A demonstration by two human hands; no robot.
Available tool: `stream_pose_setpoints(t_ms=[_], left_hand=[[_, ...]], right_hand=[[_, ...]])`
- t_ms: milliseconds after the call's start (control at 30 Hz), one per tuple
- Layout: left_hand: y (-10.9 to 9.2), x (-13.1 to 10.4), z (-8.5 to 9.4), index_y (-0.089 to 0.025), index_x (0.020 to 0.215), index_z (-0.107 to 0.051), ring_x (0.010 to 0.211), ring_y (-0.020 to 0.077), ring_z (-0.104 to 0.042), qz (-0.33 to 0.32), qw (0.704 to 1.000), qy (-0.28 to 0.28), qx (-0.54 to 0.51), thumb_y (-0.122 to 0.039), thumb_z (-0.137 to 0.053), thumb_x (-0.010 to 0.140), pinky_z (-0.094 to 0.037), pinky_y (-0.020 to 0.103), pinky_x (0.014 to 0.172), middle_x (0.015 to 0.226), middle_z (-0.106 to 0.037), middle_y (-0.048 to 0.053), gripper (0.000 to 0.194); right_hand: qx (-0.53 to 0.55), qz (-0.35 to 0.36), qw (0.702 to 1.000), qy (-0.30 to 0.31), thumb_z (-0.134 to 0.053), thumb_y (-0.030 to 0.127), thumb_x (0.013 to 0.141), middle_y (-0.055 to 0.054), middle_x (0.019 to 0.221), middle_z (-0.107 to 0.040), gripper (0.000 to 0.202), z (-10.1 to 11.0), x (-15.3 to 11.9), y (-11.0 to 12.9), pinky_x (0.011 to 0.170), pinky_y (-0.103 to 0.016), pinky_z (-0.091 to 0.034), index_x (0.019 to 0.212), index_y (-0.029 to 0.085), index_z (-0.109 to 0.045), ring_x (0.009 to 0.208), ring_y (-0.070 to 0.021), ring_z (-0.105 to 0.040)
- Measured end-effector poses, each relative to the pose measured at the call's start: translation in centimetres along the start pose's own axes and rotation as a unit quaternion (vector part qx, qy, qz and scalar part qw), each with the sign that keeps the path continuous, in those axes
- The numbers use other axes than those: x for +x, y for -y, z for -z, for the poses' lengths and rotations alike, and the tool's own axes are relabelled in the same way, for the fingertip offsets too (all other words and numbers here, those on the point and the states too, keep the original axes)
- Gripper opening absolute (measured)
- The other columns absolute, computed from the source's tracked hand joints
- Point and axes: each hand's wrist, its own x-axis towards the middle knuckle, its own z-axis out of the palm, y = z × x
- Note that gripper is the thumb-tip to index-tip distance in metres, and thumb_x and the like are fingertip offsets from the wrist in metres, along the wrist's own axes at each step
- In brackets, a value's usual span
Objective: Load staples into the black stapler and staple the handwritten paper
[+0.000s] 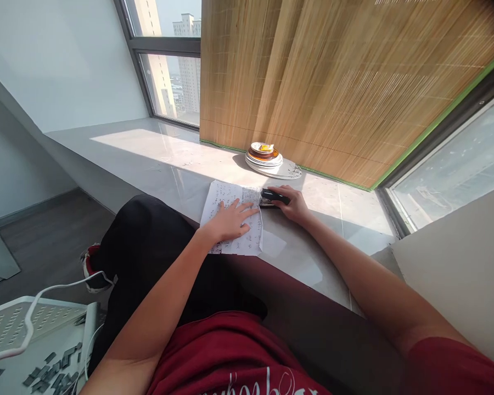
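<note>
A sheet of white paper (pixel 214 204) with handwriting lies on the window sill, partly over its front edge. My left hand (pixel 230 221) rests flat on it with the fingers spread. My right hand (pixel 294 204) is closed around a black stapler (pixel 276 196) at the paper's right edge. The stapler's front end meets the paper's edge; whether the sheet sits between its jaws I cannot tell. It cannot be seen whether the paper is one sheet or several.
A stack of plates (pixel 264 161) stands behind the paper on the pale tiled sill (pixel 148 156). A bamboo blind (pixel 304 82) hangs at the back. At lower left, a white tray (pixel 24 304) holds several grey pieces, and a white cable (pixel 31 323) crosses it.
</note>
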Motion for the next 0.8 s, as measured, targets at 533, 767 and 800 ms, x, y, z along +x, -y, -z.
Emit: stream_pose_setpoints(t_ms=[533,767,800], left_hand=[[-1.1,0.1,0.2,-0.040,0.166,-0.031,0.162,0.0407,-0.018,0.016,1.000,-0.012,0.009,-0.033,-0.040,0.101,-0.014,0.081,0.121,0.177,-0.021,0.000,0.066],[-1.0,0.0,-0.3,-0.039,0.164,-0.037,0.161,0.0398,-0.018,0.019,0.999,-0.027,0.004,-0.033,-0.043,0.101,-0.013,0.080,0.122,0.177,-0.021,0.002,0.064],[-1.0,0.0,-0.3,-0.039,0.164,-0.037,0.162,0.0399,-0.018,0.019,0.999,-0.028,0.002,-0.033,-0.044,0.101,-0.013,0.080,0.122,0.177,-0.021,0.003,0.063]], right_hand=[[-0.036,0.071,0.997,0.010,-0.064,0.030,0.097,-0.010,0.109,-0.072,0.046,-0.8,-0.2,-0.2,0.095,-0.050,-0.055,0.143,0.028,-0.068,0.101,-0.0298,-0.063],[-0.096,0.053,0.993,0.051,-0.057,0.026,0.099,-0.011,0.110,-0.071,0.049,-1.3,0.1,0.3,0.096,-0.050,-0.052,0.148,0.029,-0.064,0.103,-0.0315,-0.059],[-0.108,0.045,0.991,0.057,-0.058,0.026,0.099,-0.012,0.110,-0.071,0.050,-1.3,0.1,0.4,0.096,-0.050,-0.052,0.148,0.029,-0.065,0.104,-0.0320,-0.059]])
